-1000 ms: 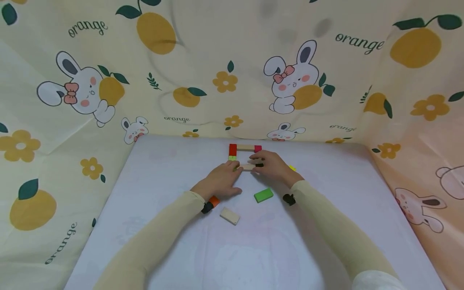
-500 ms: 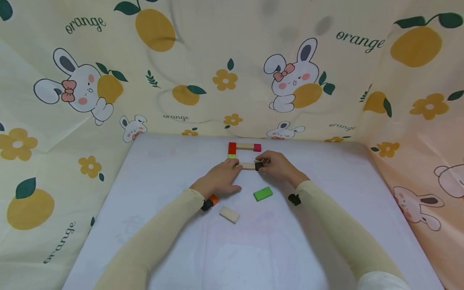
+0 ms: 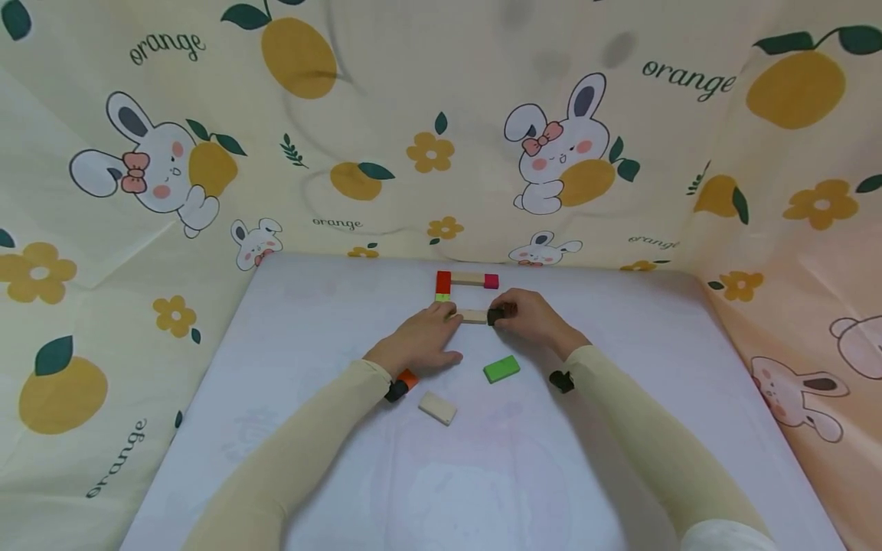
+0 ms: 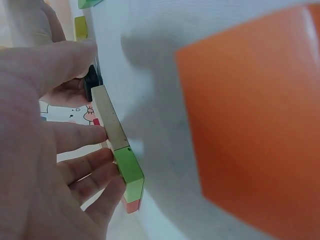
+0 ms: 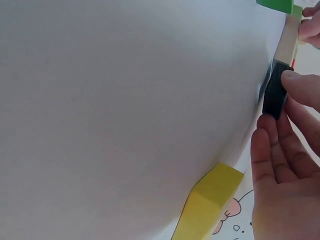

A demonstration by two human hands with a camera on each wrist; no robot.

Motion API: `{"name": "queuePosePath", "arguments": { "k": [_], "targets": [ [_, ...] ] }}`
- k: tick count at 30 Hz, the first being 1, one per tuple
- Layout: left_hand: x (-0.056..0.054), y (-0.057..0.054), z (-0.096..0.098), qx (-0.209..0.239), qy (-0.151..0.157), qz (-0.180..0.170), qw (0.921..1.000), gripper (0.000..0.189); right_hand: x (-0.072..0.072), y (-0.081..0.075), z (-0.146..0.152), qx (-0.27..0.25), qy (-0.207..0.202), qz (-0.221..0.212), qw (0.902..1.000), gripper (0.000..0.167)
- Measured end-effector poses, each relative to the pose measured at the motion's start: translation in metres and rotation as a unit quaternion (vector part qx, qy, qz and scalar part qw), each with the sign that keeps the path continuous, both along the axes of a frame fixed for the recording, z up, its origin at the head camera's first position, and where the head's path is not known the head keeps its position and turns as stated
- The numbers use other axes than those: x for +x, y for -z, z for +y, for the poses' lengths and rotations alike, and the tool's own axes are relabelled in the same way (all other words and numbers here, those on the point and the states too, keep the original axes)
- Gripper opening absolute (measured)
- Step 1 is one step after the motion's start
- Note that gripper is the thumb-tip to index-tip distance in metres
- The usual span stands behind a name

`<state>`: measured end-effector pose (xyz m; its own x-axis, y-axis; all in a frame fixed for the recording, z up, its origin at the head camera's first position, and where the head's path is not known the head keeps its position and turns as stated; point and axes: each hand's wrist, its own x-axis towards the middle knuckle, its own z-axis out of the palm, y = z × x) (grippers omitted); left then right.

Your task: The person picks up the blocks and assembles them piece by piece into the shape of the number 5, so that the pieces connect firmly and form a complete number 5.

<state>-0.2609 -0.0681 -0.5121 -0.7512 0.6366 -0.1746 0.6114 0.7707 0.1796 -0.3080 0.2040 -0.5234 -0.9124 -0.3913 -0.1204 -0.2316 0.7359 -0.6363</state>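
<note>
My right hand point(image 3: 536, 317) pinches a black block point(image 5: 275, 95) between thumb and fingers, at the right end of a plain wooden block point(image 3: 473, 316). Fingers of my left hand point(image 3: 422, 337) rest along the side of that wooden block and a green block point(image 4: 130, 170) at its left end, thumb held apart. Behind the left fingers, a red block point(image 3: 443, 282) forms the left corner of the row. From it a second plain wooden block point(image 3: 468, 279) runs along the back to a pink-red block point(image 3: 491, 281).
A loose green block point(image 3: 501, 370) and a plain wooden block point(image 3: 437, 409) lie nearer on the white table point(image 3: 482, 482). An orange block point(image 4: 255, 120) sits by the left wrist. A yellow block point(image 5: 210, 200) lies by the right hand. Patterned cloth point(image 3: 386, 115) rises behind the table.
My right hand has shifted slightly right, and the black block in its fingers has turned, showing more of its face beside the wooden block. My left hand stays in place.
</note>
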Motion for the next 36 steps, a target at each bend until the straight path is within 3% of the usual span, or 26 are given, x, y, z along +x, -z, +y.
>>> {"name": "queuePosePath", "arguments": {
  "k": [22, 36],
  "targets": [
    [-0.0011, -0.0004, -0.0010, 0.003, -0.005, -0.009, 0.9999, 0.080, 0.0026, 0.0041, -0.0040, -0.013, -0.015, 0.014, 0.9997, 0.026],
    [0.0006, -0.0040, 0.0000, 0.010, -0.008, -0.013, 0.9998, 0.079, 0.0063, 0.0031, -0.0051, -0.015, 0.000, 0.002, 0.9999, 0.031]
  ]
}}
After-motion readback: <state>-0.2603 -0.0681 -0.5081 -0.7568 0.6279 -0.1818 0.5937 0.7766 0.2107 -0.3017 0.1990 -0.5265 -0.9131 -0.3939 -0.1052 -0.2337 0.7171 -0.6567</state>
